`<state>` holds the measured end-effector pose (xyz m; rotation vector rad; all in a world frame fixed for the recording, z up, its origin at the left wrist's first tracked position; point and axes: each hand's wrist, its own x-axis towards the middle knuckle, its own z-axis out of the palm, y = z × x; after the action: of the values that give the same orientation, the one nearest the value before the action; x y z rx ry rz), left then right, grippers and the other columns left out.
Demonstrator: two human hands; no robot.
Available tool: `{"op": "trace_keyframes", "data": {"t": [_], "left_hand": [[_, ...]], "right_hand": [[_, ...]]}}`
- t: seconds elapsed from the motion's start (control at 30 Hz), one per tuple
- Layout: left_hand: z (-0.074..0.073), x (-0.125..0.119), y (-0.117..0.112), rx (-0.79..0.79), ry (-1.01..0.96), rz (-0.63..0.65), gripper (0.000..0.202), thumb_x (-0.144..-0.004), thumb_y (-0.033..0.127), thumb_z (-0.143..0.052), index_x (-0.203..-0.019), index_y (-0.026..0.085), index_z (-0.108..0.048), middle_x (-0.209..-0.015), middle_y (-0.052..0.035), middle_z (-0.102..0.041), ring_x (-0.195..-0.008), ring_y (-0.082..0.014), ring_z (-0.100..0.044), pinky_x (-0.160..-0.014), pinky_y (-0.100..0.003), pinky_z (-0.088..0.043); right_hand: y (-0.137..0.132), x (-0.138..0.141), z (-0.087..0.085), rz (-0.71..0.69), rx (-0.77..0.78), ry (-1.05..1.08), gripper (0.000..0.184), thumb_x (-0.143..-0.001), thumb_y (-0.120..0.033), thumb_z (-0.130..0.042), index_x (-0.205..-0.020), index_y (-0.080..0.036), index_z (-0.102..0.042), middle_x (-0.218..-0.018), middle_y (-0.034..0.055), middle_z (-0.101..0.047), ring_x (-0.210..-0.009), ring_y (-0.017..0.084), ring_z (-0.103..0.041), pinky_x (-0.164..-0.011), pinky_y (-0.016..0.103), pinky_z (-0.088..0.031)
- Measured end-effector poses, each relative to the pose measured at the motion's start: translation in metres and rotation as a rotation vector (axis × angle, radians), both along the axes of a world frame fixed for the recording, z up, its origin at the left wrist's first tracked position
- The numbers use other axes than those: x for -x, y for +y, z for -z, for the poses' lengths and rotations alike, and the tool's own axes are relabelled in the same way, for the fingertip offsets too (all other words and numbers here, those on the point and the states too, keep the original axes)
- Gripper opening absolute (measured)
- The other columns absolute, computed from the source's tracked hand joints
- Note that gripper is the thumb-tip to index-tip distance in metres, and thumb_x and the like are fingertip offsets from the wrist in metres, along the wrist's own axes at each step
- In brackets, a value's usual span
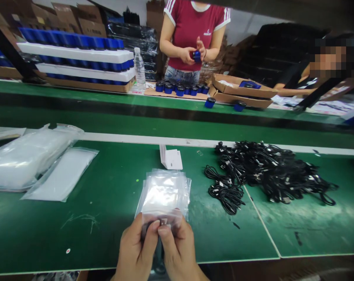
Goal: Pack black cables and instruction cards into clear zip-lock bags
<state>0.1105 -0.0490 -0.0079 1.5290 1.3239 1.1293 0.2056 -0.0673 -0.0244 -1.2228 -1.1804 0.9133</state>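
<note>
The left hand (134, 249) and right hand (179, 249) are pressed together, clamped on a clear bag (162, 218); a stack of bags (163, 193) and a heap of black cables (261, 171) are left on the worktop (77, 234).

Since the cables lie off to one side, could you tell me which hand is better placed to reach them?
Probably the right hand: the black cable pile lies to that side; the left hand is farther.

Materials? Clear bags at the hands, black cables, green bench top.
The clear bags look like glossy plastic film, probably polyethylene: see-through, sharp highlights. The black cables look like matte PVC or rubber sheathing, in limp loops. The green bench top looks like smooth rubber matting, scuffed pale.
</note>
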Motion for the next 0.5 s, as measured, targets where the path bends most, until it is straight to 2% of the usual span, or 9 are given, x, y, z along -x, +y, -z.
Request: {"op": "trace_keyframes", "data": {"t": [0.17,0.27,0.37,0.43,0.5], "left_hand": [[0.002,0.000,0.000,-0.043,-0.001,0.015,0.032,-0.086,0.044,-0.047,-0.073,0.023,-0.067,-0.063,0.0026,-0.069,-0.054,-0.0125,-0.059,-0.057,-0.020,-0.049],[0.001,0.005,0.004,-0.067,0.016,0.072,0.027,-0.087,0.037,-0.048,-0.075,0.023,-0.067,-0.066,0.0021,-0.070,-0.057,-0.0122,-0.061,-0.059,-0.019,-0.049],[-0.004,0.012,0.012,-0.029,0.052,0.187,0.017,-0.085,0.031,-0.051,-0.082,0.023,-0.066,-0.073,0.0018,-0.069,-0.064,-0.0126,-0.063,-0.061,-0.018,-0.050],[-0.010,0.016,0.017,0.012,0.052,0.213,0.012,-0.083,0.031,-0.055,-0.086,0.023,-0.064,-0.074,0.0021,-0.068,-0.066,-0.0124,-0.063,-0.059,-0.016,-0.050],[-0.016,0.019,0.021,0.026,0.043,0.216,0.011,-0.083,0.031,-0.055,-0.082,0.022,-0.063,-0.072,0.0029,-0.064,-0.064,-0.0111,-0.061,-0.057,-0.015,-0.048]], "right_hand": [[0.000,0.002,-0.003,0.013,-0.069,-0.050,0.023,-0.091,-0.024,-0.040,-0.075,-0.019,-0.056,-0.061,-0.0010,-0.053,-0.053,0.012,-0.050,-0.053,0.022,-0.040],[0.004,-0.003,-0.010,0.028,-0.053,-0.076,0.031,-0.092,-0.023,-0.037,-0.067,-0.018,-0.056,-0.060,-0.0005,-0.051,-0.055,0.012,-0.049,-0.055,0.023,-0.039],[0.008,-0.014,-0.019,0.054,0.025,-0.067,0.024,-0.088,-0.025,-0.046,-0.067,-0.018,-0.055,-0.063,-0.0007,-0.050,-0.060,0.013,-0.048,-0.056,0.023,-0.038],[0.009,-0.020,-0.024,0.040,0.060,-0.060,0.018,-0.085,-0.024,-0.052,-0.069,-0.018,-0.055,-0.066,-0.0012,-0.050,-0.061,0.013,-0.048,-0.057,0.023,-0.038],[0.008,-0.024,-0.029,0.009,0.059,-0.070,0.017,-0.084,-0.023,-0.053,-0.068,-0.018,-0.055,-0.066,-0.0014,-0.050,-0.062,0.012,-0.048,-0.058,0.023,-0.038]]}}
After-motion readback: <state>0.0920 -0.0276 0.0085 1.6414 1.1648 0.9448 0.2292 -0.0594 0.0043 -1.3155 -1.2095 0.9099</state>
